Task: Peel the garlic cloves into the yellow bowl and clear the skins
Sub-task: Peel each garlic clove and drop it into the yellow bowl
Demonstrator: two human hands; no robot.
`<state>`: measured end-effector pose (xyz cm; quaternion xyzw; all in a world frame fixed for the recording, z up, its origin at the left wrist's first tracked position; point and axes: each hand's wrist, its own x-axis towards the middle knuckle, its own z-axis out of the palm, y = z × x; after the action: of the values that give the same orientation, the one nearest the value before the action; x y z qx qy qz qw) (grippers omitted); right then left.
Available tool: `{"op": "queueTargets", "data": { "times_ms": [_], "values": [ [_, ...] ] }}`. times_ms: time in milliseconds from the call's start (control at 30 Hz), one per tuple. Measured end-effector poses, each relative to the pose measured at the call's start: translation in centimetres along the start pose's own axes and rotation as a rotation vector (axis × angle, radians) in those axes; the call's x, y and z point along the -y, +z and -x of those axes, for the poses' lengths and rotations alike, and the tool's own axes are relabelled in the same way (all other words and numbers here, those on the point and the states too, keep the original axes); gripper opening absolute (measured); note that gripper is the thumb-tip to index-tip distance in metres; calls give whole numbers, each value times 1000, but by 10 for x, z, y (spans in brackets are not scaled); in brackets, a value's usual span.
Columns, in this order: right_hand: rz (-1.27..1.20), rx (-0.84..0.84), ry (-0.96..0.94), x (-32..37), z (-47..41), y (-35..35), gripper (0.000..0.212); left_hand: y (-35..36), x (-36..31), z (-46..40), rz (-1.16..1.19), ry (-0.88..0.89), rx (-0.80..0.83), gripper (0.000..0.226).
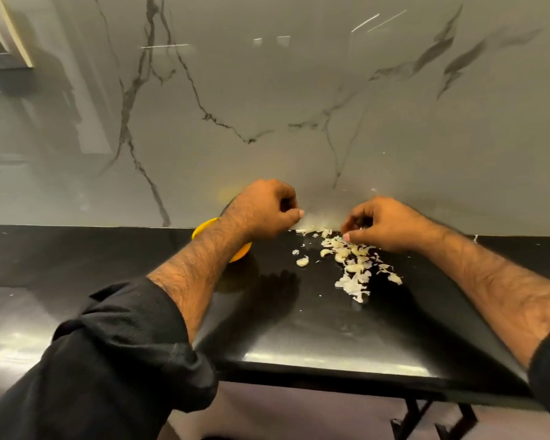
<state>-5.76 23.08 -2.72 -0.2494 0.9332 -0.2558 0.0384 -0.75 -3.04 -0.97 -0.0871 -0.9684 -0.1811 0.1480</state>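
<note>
Clearly your left hand [264, 211] was curled above the yellow bowl [204, 228], holding nothing visible. Right of the bowl, your right hand [381, 225] pinched among light, papery garlic skins [354, 269]; pinch them gently together.

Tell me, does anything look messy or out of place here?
Yes: garlic skins and a few cloves lie scattered loose on the black counter, outside the yellow bowl, which the left arm mostly hides.

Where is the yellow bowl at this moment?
In the head view the yellow bowl sits left of centre on the black counter, by the marble wall, mostly hidden under the left hand and wrist.
</note>
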Motion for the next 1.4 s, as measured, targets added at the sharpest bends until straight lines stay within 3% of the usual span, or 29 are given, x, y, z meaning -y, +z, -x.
{"op": "queueTargets", "data": {
  "times_ms": [167,333,467,567,700,800,900,1200,1400],
  "values": [
    [43,63,-180,6,-10,23,11,25,-13,-27,154,-67,-78,23],
    [30,125,-333,23,-16,47,29,44,-1,-40,317,-111,-139,20],
    [-6,118,-361,21,-21,61,18,50,6,-42,422,-113,-137,17],
    [14,66,-328,17,-21,56,8,48,5,-40,503,-117,-111,18],
    [-311,-124,-206,2,-17,29,10,50,2,-36,641,-125,-56,18],
    [-425,-254,-158,-9,-17,16,20,53,-8,-35,710,-134,33,17],
    [-416,-299,-142,-12,-17,15,21,57,-16,-33,810,-154,100,19],
    [-224,-543,-250,-6,-11,19,11,59,-18,-32,1016,-183,93,22],
    [-274,-514,-285,-6,-10,18,11,59,-17,-30,943,-107,57,18]
  ]
}}
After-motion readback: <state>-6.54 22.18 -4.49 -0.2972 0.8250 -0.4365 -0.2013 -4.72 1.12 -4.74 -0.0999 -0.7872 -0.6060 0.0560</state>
